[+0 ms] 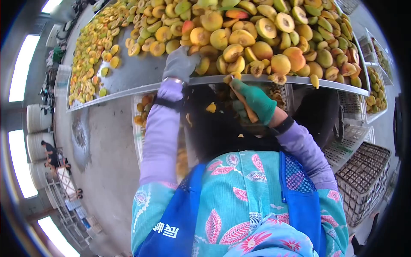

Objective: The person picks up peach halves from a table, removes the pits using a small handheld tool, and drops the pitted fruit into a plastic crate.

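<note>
Halved and whole yellow peaches (pixel 242 37) lie heaped along the metal table (pixel 141 88) in front of me. My left hand (pixel 180 64), in a grey glove, reaches over the table's near rim with its fingers curled at a peach (pixel 202 66). The glove partly hides that fruit. In a green glove, my right hand (pixel 257 100) is closed around a wooden-handled tool (pixel 244 102). Its upper end points at the table rim, where a small piece of peach (pixel 228 79) shows. Another bit of peach (pixel 315 81) hangs over the rim farther right.
Beneath the table stands a crate of fruit (pixel 141 112) on the left. Plastic crates (pixel 361 171) are stacked to my right, and a fruit-filled crate (pixel 376 92) stands beyond the table's right end. White tubs (pixel 39 119) line the far left, near a person (pixel 51 153).
</note>
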### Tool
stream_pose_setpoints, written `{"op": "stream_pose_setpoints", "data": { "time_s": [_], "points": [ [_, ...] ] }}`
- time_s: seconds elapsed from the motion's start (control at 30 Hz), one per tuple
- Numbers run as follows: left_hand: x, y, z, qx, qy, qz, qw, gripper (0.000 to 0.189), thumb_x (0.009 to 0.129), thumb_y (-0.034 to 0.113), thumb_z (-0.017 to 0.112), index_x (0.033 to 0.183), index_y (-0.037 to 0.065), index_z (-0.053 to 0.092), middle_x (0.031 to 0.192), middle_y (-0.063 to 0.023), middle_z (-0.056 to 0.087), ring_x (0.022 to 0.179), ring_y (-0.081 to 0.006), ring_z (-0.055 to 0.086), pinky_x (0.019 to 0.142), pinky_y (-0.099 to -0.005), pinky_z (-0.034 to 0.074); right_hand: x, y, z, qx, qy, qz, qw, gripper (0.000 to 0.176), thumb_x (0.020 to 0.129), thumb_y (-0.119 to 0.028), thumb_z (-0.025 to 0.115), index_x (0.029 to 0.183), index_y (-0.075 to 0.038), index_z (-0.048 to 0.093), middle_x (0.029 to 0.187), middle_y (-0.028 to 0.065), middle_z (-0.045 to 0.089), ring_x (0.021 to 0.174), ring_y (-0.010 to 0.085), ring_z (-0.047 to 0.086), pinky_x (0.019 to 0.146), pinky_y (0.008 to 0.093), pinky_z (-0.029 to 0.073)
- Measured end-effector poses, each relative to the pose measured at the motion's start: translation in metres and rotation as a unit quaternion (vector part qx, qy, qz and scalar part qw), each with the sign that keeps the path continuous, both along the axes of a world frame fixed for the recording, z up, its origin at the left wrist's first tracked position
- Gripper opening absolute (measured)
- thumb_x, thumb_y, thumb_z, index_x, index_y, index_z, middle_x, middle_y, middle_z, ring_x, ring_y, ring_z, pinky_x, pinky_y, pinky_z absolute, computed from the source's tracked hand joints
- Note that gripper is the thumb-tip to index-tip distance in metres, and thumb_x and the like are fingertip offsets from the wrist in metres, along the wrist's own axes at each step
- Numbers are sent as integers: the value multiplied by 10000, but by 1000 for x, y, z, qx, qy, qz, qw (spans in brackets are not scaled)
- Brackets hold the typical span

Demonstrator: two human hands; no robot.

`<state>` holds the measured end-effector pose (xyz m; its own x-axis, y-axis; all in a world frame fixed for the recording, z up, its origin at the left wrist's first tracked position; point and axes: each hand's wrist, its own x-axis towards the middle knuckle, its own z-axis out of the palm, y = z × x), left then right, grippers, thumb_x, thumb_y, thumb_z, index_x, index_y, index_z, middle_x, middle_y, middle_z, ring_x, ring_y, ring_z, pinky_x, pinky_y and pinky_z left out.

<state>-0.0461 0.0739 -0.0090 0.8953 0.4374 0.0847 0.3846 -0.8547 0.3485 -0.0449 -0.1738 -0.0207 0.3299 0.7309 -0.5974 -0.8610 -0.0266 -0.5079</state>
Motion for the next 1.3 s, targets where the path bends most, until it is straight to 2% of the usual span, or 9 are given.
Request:
{"op": "stream_pose_setpoints", "data": {
  "time_s": [0.1, 0.17, 0.27, 0.37, 0.53, 0.63, 0.8, 0.93, 1.3],
  "points": [
    [17, -1, 18, -35, 78, 12, 996, 334, 780, 203, 709, 1043, 17, 622, 909, -166, 680, 827, -274, 676, 732, -335, 523, -6, 0, 2, 1, -105, -48, 993, 334, 888, -499, 602, 844, -176, 529, 691, -58, 444, 492, 58, 375, 411, 208, 273],
    [5, 15, 0, -296, -6, 56, 954, 364, 791, 215, 705, 1078, 16, 602, 924, -151, 683, 806, -237, 682, 700, -310, 532, -13, -5, 3, 35, -149, -50, 987, 287, 926, -440, 568, 846, -167, 532, 634, -56, 428, 490, 69, 389, 410, 220, 296],
    [-28, -6, 15, -518, -135, 96, 839, 298, 865, 166, 642, 1105, 1, 580, 954, -104, 676, 766, -170, 675, 648, -246, 535, -6, -5, 17, -59, 38, -49, 996, 322, 941, -432, 558, 879, -117, 534, 614, -60, 451, 468, 47, 423, 409, 189, 325],
    [-57, -5, 0, -647, -220, -18, 730, 278, 884, 125, 618, 1124, -6, 571, 962, -92, 660, 758, -173, 667, 665, -242, 533, -18, 3, 34, -48, -310, -6, 950, 360, 969, -428, 494, 862, -85, 513, 606, 25, 549, 479, 171, 529, 424, 326, 406],
    [-60, -81, 31, -794, -264, 9, 547, 307, 872, 27, 596, 1173, -7, 551, 1015, -94, 631, 855, -199, 644, 760, -270, 511, -6, 28, 31, -135, -715, -37, 685, 395, 966, -427, 480, 891, -39, 492, 584, 185, 567, 539, 373, 591, 481, 455, 452],
    [-45, -80, -17, -558, -343, -64, 753, 281, 868, 5, 606, 1139, -19, 537, 1024, -105, 620, 901, -202, 616, 790, -305, 503, -11, 27, 27, -173, -700, -24, 692, 415, 971, -425, 466, 884, -19, 489, 588, 188, 570, 551, 388, 588, 496, 465, 454],
    [-44, -101, -16, -698, -359, -40, 618, 448, 998, 378, 405, 1138, -19, 557, 1027, -131, 626, 930, -245, 614, 843, -355, 510, -19, 21, 32, -196, -659, 1, 726, 385, 952, -385, 523, 896, -4, 533, 651, 227, 594, 640, 425, 600, 556, 488, 459],
    [-41, -112, -5, -701, -370, 42, 608, 480, 1001, 407, 405, 1105, -26, 582, 1028, -142, 627, 874, -234, 626, 805, -335, 523, -18, 20, 33, -199, -679, 14, 706, 380, 962, -376, 504, 916, -1, 541, 665, 230, 601, 654, 421, 607, 563, 490, 463],
    [-44, -110, 0, -423, -340, 4, 840, 446, 1008, 357, 417, 1018, -38, 626, 857, -117, 655, 761, -178, 615, 695, -283, 516, -28, 22, 12, -156, -635, -17, 757, 412, 968, -393, 478, 993, 12, 549, 731, 233, 618, 715, 433, 607, 616, 483, 468]
  ]
}}
